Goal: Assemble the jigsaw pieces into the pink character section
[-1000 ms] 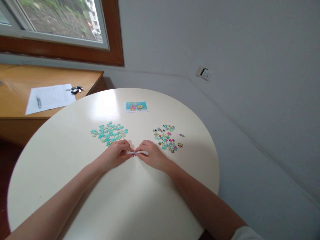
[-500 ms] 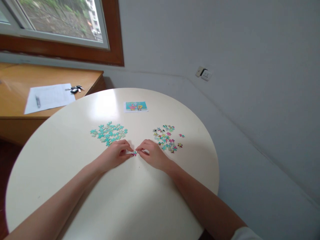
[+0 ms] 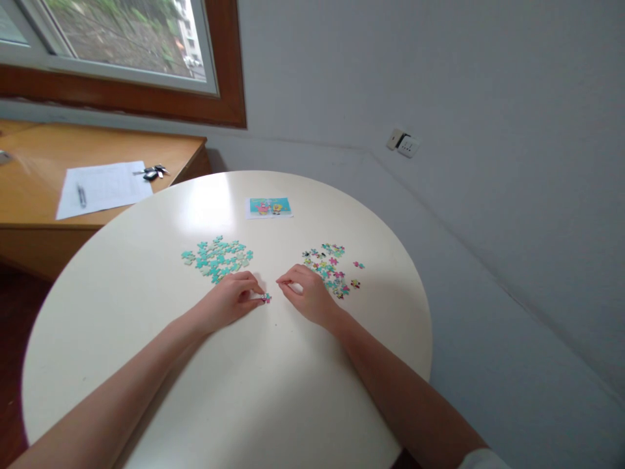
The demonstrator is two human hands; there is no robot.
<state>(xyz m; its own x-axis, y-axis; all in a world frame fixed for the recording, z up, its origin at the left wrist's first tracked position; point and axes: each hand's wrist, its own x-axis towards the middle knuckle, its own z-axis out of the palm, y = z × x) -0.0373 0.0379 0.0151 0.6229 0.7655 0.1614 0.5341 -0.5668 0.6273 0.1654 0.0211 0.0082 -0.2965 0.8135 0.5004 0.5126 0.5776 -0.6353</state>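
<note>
My left hand (image 3: 235, 294) is closed, thumb and forefinger gripping a small pink and teal jigsaw piece (image 3: 267, 298) low over the table. Just to its right, my right hand (image 3: 308, 294) is held in a pinch, apart from that piece; whether anything sits between its fingertips is too small to tell. Beyond my left hand lies a loose pile of teal jigsaw pieces (image 3: 218, 257). Multicoloured jigsaw pieces (image 3: 333, 262) in pink, yellow and teal are scattered behind my right hand, which hides some of them.
A picture card (image 3: 269, 208) with a pink and a yellow cartoon figure lies at the far side of the round white table (image 3: 234, 404). To the left, a wooden desk (image 3: 112, 146) carries a paper sheet (image 3: 105, 189), a pen (image 3: 81, 196) and keys (image 3: 152, 172).
My right hand has drawn back up and to the right, away from the piece. My left hand still grips it. The view has shifted slightly.
</note>
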